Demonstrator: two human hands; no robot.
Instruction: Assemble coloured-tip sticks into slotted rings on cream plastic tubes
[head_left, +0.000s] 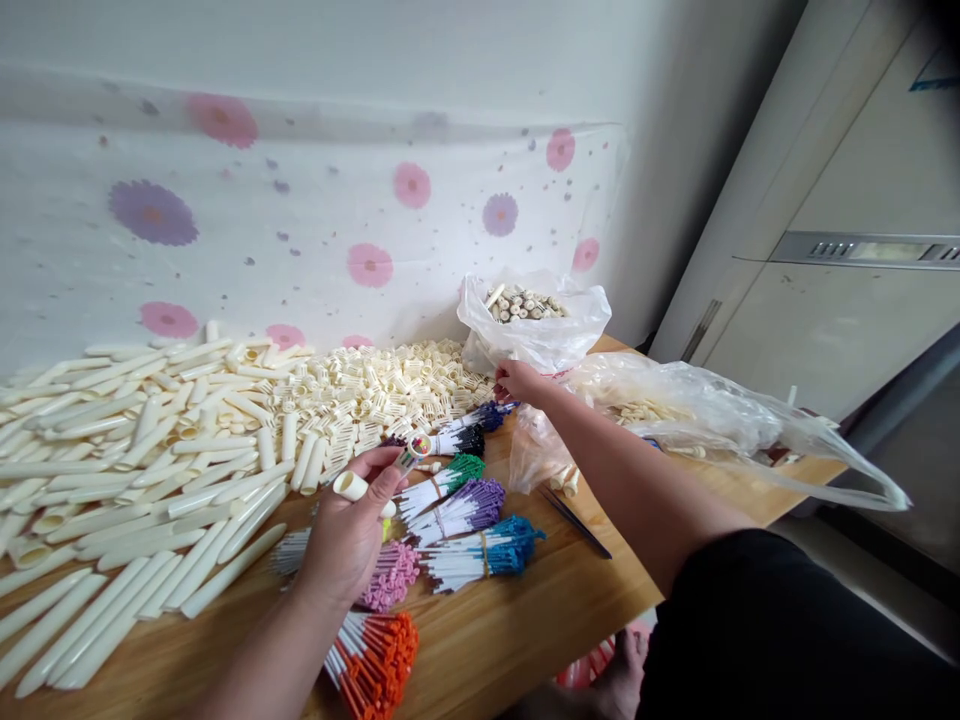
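My left hand (346, 535) is closed round a cream multicolour pen part (414, 453) with small coloured pieces showing at its end. A short cream tube (351, 487) also sits in its grip. Farther off, my right hand (519, 382) has its fingers curled together in front of a white plastic bag (536, 340); what they pinch, if anything, is too small to make out. Below that hand lie bundles of pen refills with dark blue (491, 415), black (471, 441), green (466, 467), purple (484, 503), blue (517, 542), pink (391, 577) and orange (394, 650) ends.
Long cream pen barrels (150, 440) are heaped at the left. Beside them is a pile of short cream parts (375, 390). Dark tweezers (577, 522) lie near the table's (540, 630) right edge. A clear plastic bag (690, 400) spreads over the far right corner.
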